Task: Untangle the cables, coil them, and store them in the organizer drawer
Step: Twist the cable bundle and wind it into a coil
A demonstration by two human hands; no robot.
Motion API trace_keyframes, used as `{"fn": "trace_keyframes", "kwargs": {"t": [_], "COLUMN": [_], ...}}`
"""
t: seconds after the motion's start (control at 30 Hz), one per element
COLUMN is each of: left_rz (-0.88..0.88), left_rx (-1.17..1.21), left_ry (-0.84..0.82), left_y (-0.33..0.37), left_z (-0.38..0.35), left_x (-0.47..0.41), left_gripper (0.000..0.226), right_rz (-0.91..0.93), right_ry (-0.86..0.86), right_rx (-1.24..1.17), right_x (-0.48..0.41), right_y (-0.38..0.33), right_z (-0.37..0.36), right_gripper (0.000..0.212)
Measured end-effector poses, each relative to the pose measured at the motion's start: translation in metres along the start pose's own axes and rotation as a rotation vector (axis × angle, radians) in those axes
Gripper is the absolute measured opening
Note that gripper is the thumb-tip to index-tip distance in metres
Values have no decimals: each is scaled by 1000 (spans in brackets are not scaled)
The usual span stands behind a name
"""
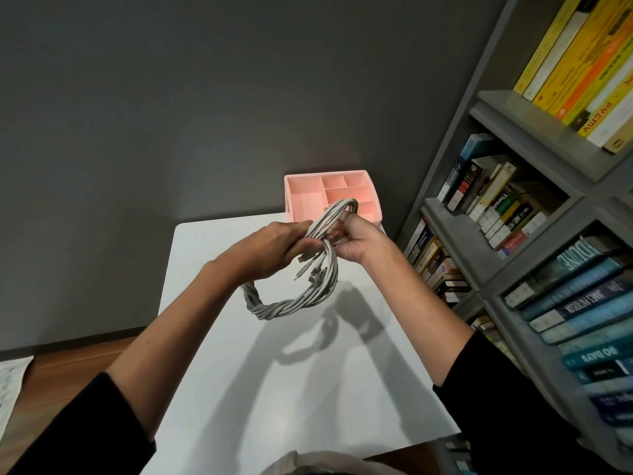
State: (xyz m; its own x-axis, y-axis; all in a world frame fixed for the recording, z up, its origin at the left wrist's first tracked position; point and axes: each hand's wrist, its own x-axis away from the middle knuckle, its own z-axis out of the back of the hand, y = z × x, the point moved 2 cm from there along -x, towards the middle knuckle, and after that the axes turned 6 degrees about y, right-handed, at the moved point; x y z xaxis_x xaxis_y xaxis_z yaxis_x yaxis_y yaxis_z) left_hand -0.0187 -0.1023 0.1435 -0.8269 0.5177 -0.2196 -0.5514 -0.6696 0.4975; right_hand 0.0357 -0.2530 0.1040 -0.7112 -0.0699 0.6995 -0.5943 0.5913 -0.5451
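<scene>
left hand (274,248): fingers curled round the grey cable bundle (291,303) where its strands cross, firm grip. right hand (359,243): fingers hooked through the small upper loop of the same bundle, closed on it. i see both hands nearly touching, with plug ends sticking out below them. the larger lower loop hangs under the left hand, its strands twisted together at the lower left. the bundle is held up over the far half of the white table (274,389); its shadow falls on the table apart from it. pink organizer (301,197) stands at the table's far right corner, open compartments on top, just behind the upper loop. grey bookshelf (513,234) along the table's right edge
</scene>
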Motion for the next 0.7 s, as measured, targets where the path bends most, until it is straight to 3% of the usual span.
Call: {"fn": "trace_keyframes", "kwargs": {"t": [0.13,0.27,0.47,0.53,0.63,0.7], "left_rz": [-11,-26,15,12,38,40], "left_rx": [8,10,76,97,162,189], "left_ry": [1,28,59,95,109,124], "left_y": [1,5,12,12,11,13], "left_z": [7,6,1,-1,-4,-5], "left_x": [1,0,3,3,1,-1], "left_gripper": [30,31,17,23,34,29], "right_rz": [-93,-150,-205,-244,-216,-222], "right_ry": [-111,-142,-226,-295,-307,-357], "right_rx": [71,150,73,77,158,196], "right_x": [-6,3,9,18,25,29], "right_y": [1,7,4,5,2,0], "right_z": [-3,-3,-5,-5,-3,-2], "right_gripper": [13,25,17,28,11,29]}}
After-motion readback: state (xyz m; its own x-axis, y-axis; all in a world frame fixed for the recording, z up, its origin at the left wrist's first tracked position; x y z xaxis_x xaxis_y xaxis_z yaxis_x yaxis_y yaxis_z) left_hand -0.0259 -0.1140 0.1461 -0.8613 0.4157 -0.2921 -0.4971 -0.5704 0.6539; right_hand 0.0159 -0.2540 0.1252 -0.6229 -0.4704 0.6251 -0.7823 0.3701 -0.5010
